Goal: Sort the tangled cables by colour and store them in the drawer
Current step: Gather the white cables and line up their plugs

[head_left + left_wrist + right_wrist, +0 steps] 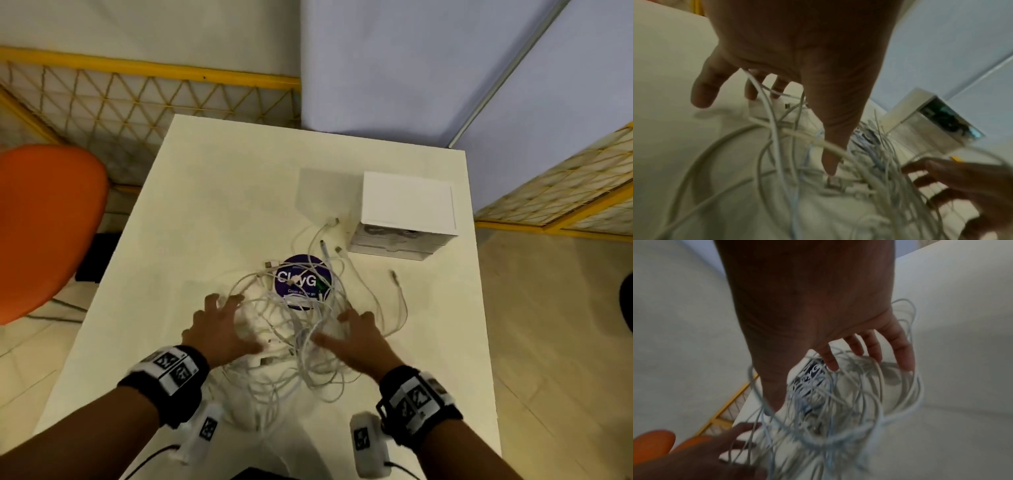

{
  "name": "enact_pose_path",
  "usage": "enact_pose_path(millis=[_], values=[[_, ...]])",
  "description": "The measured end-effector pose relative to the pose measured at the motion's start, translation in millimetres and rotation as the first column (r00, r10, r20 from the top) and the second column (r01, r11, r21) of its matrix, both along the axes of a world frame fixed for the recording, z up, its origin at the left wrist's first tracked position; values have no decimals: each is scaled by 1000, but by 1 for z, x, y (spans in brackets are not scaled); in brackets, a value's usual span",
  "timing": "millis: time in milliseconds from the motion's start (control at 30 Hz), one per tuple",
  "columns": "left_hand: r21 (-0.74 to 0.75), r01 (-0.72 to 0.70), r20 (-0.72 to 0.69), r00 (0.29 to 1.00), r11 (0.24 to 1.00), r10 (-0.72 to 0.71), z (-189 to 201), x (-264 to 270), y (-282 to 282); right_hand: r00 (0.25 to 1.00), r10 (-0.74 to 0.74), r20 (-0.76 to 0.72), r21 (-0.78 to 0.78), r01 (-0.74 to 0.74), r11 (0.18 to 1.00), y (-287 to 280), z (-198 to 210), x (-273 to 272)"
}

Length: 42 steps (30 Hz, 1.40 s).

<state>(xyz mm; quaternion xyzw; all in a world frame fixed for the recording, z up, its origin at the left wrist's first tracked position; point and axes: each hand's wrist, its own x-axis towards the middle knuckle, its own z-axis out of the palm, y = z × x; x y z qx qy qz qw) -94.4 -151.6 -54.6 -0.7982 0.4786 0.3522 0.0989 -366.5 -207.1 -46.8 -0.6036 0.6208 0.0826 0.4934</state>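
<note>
The cables lie in one tangled heap on the bench, partly over a purple sticker, with the drawer unit just beyond, its drawers closed. The left hand and right hand flank the heap, fingers spread and relaxed among the loops, gripping nothing. The likeliest trouble, I judge, is that pulling one strand tightens knots or drags the whole bundle along, sweeping loose plugs toward the bench edge. The cables are mostly white with a few pale blue, so under this dim light colours could be mixed up.
</note>
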Motion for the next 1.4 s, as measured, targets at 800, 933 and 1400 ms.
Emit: enact_pose_path(millis=[800, 933, 1400], values=[[-205, -343, -761, 645, 917, 71, 63, 50, 16, 831, -326, 450, -140, 427, 893, 31, 45, 11], [-161, -384, -907, 422, 909, 17, 99, 73, 19, 636, -388, 667, 88, 449, 889, 36, 105, 12], [0, -637, -659, 580, 771, 479, -11, 70, 63, 717, -596, 361, 277, 528, 803, 75, 9, 41]])
